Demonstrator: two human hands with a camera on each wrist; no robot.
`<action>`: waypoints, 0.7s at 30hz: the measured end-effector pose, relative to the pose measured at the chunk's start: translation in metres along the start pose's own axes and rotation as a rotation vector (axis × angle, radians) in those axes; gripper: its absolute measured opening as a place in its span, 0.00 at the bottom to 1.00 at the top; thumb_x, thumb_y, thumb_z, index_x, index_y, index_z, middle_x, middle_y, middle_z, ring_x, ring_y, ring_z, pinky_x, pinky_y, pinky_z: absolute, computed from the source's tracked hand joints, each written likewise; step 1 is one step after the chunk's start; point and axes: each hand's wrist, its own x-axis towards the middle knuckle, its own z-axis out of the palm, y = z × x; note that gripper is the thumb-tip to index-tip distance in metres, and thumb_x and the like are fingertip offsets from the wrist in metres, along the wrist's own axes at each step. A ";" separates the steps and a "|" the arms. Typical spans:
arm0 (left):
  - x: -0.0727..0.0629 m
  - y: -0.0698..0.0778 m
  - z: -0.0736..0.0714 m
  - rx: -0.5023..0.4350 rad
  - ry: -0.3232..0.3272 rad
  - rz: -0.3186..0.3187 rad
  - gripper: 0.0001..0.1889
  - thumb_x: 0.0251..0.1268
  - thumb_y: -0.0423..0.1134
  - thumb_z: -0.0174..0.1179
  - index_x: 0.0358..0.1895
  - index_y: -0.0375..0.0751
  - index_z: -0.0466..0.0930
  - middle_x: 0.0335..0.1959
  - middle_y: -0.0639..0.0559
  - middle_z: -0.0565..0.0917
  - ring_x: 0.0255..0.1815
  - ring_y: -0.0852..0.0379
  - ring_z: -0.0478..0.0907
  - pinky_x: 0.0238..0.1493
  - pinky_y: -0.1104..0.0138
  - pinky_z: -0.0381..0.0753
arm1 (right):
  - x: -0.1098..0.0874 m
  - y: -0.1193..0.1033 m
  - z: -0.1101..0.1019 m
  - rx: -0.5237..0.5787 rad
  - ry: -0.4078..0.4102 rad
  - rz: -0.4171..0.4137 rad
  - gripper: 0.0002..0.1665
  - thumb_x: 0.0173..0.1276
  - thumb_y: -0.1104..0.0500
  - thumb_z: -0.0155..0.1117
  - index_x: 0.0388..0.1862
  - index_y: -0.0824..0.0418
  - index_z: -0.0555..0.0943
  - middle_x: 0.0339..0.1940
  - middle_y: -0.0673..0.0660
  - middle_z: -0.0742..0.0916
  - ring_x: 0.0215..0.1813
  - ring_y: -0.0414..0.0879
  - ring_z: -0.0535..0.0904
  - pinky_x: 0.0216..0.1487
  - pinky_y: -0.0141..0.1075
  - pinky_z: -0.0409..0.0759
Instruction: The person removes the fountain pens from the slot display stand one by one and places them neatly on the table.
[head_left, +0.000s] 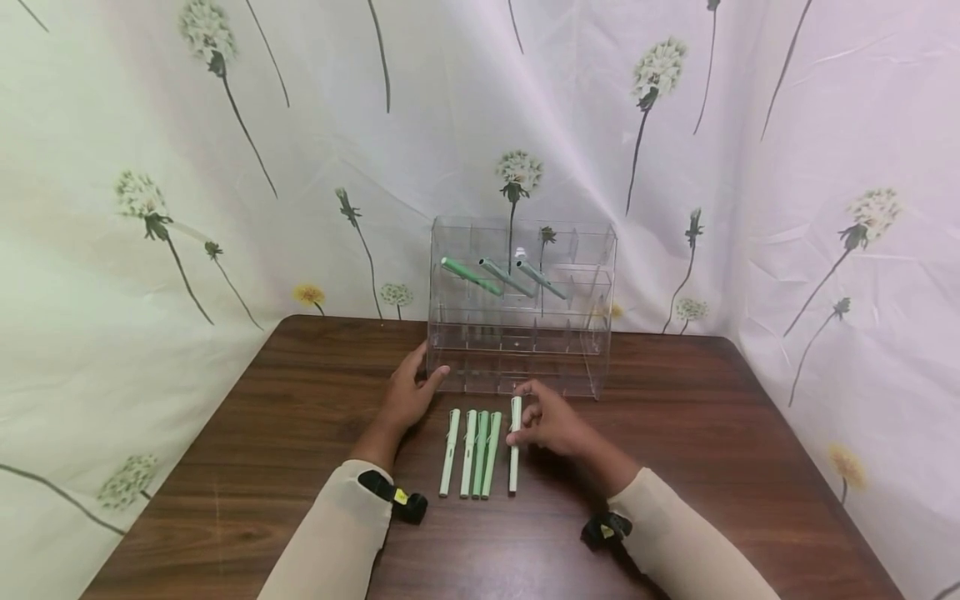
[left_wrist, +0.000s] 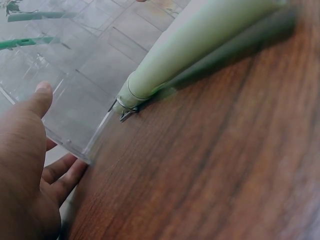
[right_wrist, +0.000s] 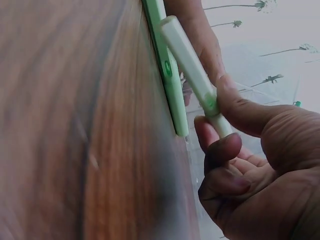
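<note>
My right hand (head_left: 557, 423) pinches a pale green pen (head_left: 514, 458) between thumb and fingers, its clip end pointing towards the organizer. In the right wrist view the same pen (right_wrist: 186, 55) is tilted, lifted off the wood. My left hand (head_left: 407, 398) holds the lower left corner of a clear tiered organizer (head_left: 517, 339); the left wrist view has its thumb on one side of the wall and fingers round the other. Left of the held pen, several green pens lie side by side, among them a pale one (head_left: 449, 457) and a darker one (head_left: 481, 457).
In the organizer's upper tier lean a bright green pen (head_left: 471, 276) and two grey-green pens, one in the middle (head_left: 506, 277) and one farther right (head_left: 542, 280). The brown wooden table (head_left: 712, 433) meets a flower-printed curtain (head_left: 360, 125) behind the organizer.
</note>
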 end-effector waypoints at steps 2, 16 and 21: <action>0.000 0.000 0.000 -0.001 0.002 -0.001 0.41 0.83 0.57 0.62 0.90 0.55 0.55 0.84 0.38 0.68 0.83 0.36 0.69 0.76 0.39 0.78 | 0.000 0.002 0.002 0.001 -0.005 -0.011 0.45 0.65 0.67 0.83 0.74 0.71 0.68 0.30 0.57 0.87 0.26 0.41 0.77 0.28 0.33 0.80; -0.001 0.000 0.000 0.013 0.012 0.007 0.42 0.83 0.57 0.63 0.90 0.51 0.56 0.85 0.38 0.67 0.84 0.35 0.68 0.76 0.39 0.78 | 0.000 0.008 0.008 0.017 0.003 -0.020 0.44 0.64 0.69 0.82 0.74 0.74 0.68 0.31 0.55 0.85 0.28 0.42 0.75 0.29 0.30 0.77; -0.001 -0.001 0.000 0.005 0.011 0.006 0.42 0.83 0.56 0.63 0.90 0.50 0.56 0.85 0.39 0.67 0.85 0.35 0.67 0.76 0.39 0.78 | 0.001 0.010 0.009 -0.036 0.016 -0.045 0.43 0.63 0.67 0.84 0.72 0.75 0.71 0.37 0.60 0.86 0.34 0.43 0.76 0.35 0.30 0.77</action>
